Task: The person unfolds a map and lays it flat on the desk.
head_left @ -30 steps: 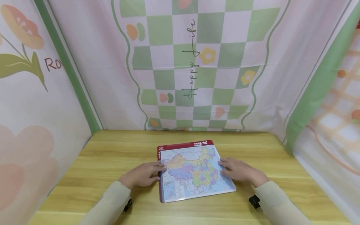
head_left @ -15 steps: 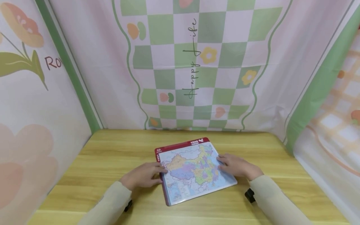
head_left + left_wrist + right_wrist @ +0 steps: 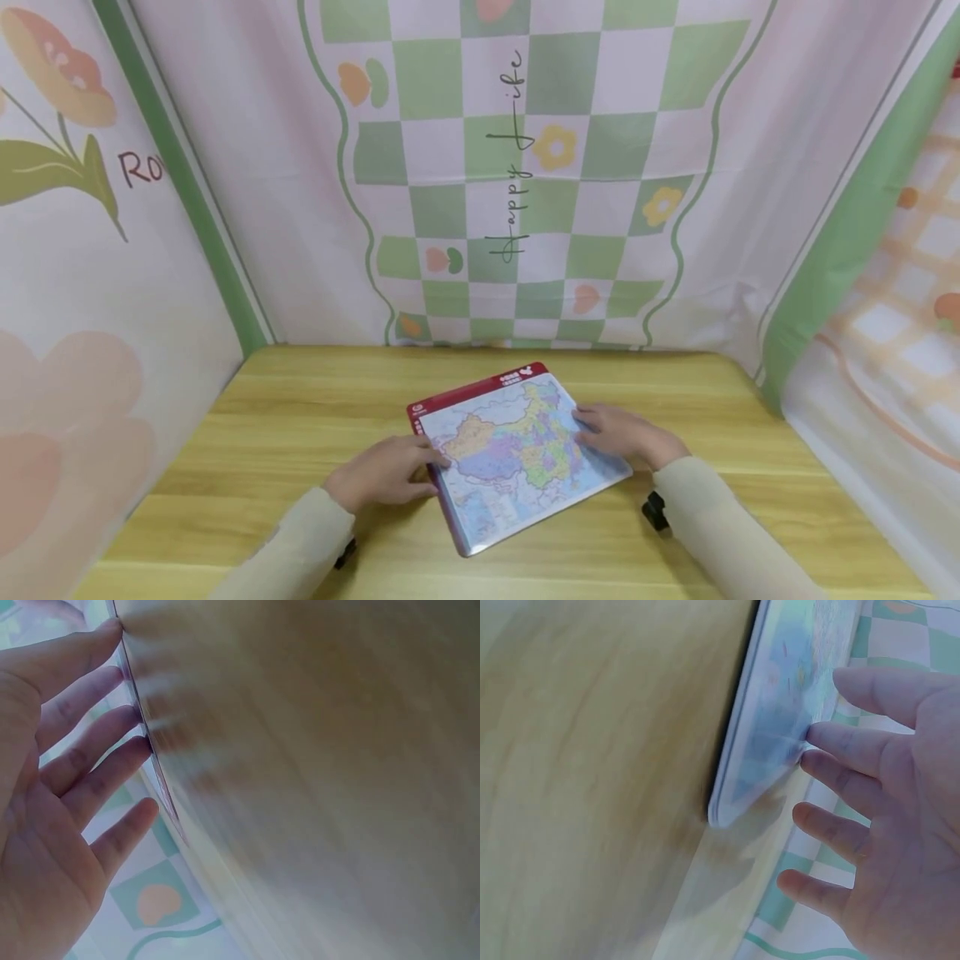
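Grip, head view: nothing clenched on either side! Left hand (image 3: 386,473) rested its fingers at the left edge of the map board (image 3: 510,467), right hand (image 3: 628,435) touched across from it, neither wrapped around it.

Map board, head view: there it was, between both hands, face up and askew on the wooden table (image 3: 712,400), red header on the far side, one corner pointing nearer the person. It looked flat, so the tabletop probably bore the weight.

Opposed hands, head view: a tidy choice, by the look of it; touching both sides likely kept so thin a sheet steady and left most of its printed face uncovered.

Left fingers, left wrist view: outstretched, several tips right against the slim rim, the far-end finger seemingly apart. With so little thickness to grab, a light press probably served best. Anything tucked underneath? Couldn't tell.

Right fingers, right wrist view: spread wide, relaxed, a couple of tips apparently meeting the board near its border, others clear of it, perhaps because two contacts were enough. Checked backdrop (image 3: 555,79) filled the space beyond.
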The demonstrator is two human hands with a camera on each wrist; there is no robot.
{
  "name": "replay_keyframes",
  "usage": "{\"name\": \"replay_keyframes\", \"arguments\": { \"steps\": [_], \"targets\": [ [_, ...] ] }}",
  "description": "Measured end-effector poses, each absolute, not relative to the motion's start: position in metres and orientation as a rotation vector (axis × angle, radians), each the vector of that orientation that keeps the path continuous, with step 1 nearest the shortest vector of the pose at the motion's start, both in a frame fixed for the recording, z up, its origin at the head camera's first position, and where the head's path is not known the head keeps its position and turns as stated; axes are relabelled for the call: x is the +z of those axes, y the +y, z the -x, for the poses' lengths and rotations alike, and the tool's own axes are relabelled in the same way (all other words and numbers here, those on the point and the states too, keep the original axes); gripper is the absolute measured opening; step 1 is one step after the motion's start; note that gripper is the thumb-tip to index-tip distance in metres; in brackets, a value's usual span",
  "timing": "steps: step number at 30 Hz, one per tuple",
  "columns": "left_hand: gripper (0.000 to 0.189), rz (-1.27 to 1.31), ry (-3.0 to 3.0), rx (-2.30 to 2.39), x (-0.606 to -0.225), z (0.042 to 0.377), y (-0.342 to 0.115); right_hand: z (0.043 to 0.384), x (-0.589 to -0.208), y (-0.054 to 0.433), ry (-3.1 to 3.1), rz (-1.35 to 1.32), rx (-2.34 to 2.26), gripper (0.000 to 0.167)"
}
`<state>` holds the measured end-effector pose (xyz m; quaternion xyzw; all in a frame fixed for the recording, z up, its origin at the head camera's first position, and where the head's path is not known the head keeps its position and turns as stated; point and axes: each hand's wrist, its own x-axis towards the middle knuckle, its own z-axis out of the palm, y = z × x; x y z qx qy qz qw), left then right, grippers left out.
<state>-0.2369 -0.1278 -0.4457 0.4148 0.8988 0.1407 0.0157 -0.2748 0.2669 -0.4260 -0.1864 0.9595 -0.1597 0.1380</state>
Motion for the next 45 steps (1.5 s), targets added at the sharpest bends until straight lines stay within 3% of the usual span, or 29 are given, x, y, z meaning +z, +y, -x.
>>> {"name": "replay_keyframes", "arguments": {
  "steps": [25,35,45],
  "targets": [
    [0.036,-1.177,2.737,0.564,-0.444,0.241,-0.119,0.284,-0.429,0.263,2.771,0.545,-0.531,0.057],
    [0.029,-1.153,2.815,0.568,-0.446,0.247,-0.125,0.266,-0.426,0.269,2.781,0.634,-0.491,0.056],
    [0.035,-1.028,2.825,0.595,-0.444,0.261,-0.135,0.241,-0.418,0.280,2.763,0.682,-0.468,0.056]
  ]
}}
